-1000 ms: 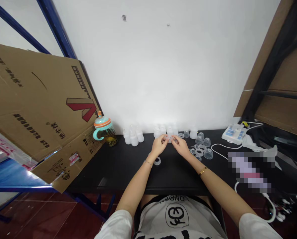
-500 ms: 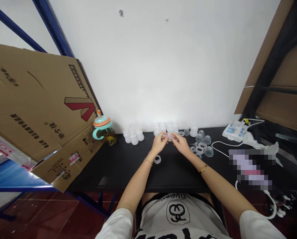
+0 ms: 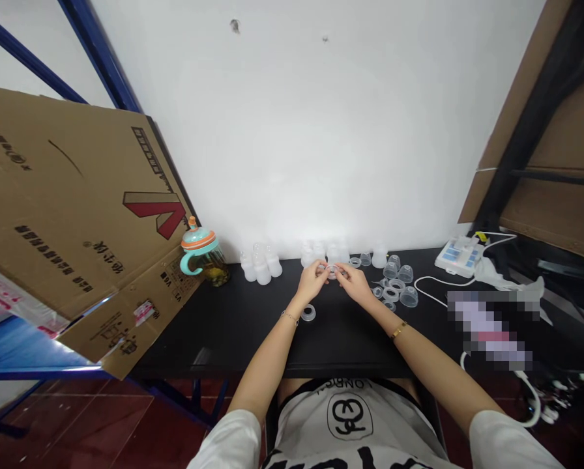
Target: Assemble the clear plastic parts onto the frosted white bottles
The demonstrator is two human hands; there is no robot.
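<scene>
My left hand (image 3: 313, 279) and my right hand (image 3: 351, 281) meet over the black table. Between their fingertips they pinch a translucent bottle ring (image 3: 332, 271) from both sides; whether a teat sits in it is too small to tell. Another bottle ring (image 3: 308, 313) lies on the table just below my left wrist. Behind my hands, white baby bottles (image 3: 334, 251) stand by the wall. To the right of my right hand are clear dome caps (image 3: 408, 297), several loose rings (image 3: 391, 295) and small clear teats (image 3: 377, 292).
Finished-looking bottles with clear tops (image 3: 261, 268) stand in a group at the left. Beside them is a teal-lidded jug (image 3: 217, 267) before a large cardboard box (image 3: 87, 215). At the right lie a white power strip (image 3: 458, 255), its cable and a blurred-out item (image 3: 487, 329).
The ring between my fingers has tilted, so its round opening shows more clearly. My hands stay in nearly the same place, and the view shifts slightly.
</scene>
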